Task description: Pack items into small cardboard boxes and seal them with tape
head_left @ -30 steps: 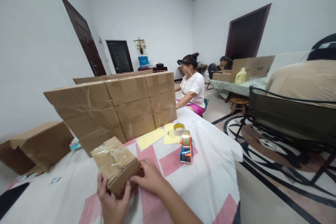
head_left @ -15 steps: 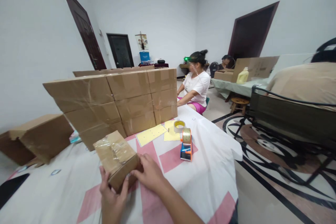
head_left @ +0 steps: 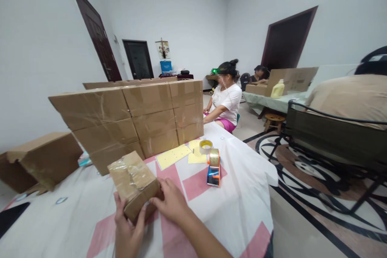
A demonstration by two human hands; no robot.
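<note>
A small brown cardboard box (head_left: 133, 177) with shiny clear tape across its top sits tilted toward me on the table. My left hand (head_left: 128, 219) grips its near left corner, thumb on the front face and fingers along the side. My right hand (head_left: 169, 199) holds the right end, fingers on the far side and thumb on the front. To the right lie an orange and blue tape dispenser (head_left: 214, 169) with a tape roll in it and a loose roll of tape (head_left: 206, 146).
Behind the box stands a stacked wall of taped cartons (head_left: 154, 119). Open cartons (head_left: 51, 161) are at the left. The tablecloth (head_left: 242, 193) is white, pink and yellow. A person in a white shirt (head_left: 226, 100) sits beyond the table; a chair (head_left: 335, 137) stands right.
Both hands keep the same hold on the small box, which has hardly moved. The whole view has shifted very slightly.
</note>
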